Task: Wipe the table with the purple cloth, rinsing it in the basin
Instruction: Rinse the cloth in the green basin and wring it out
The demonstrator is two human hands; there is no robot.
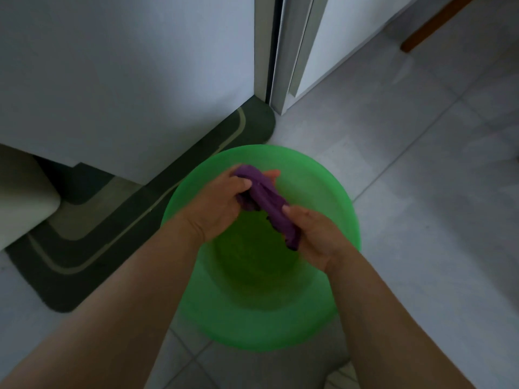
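Note:
A round green plastic basin (331,299) stands on the tiled floor below me. Above its middle I hold the purple cloth (266,197), bunched into a twisted roll. My left hand (219,206) grips the roll's far upper end, fingers wrapped around it. My right hand (317,234) clasps its near lower end. The cloth runs diagonally between both hands and hangs clear of the basin's bottom. Whether water lies in the basin is hard to tell in the dim light.
A dark green mat (92,248) with pale stripes lies on the floor left of the basin, against a white cabinet (126,80). A door frame (278,51) rises behind. A wooden leg (432,23) shows at the top right. Grey tiles (421,164) spread to the right.

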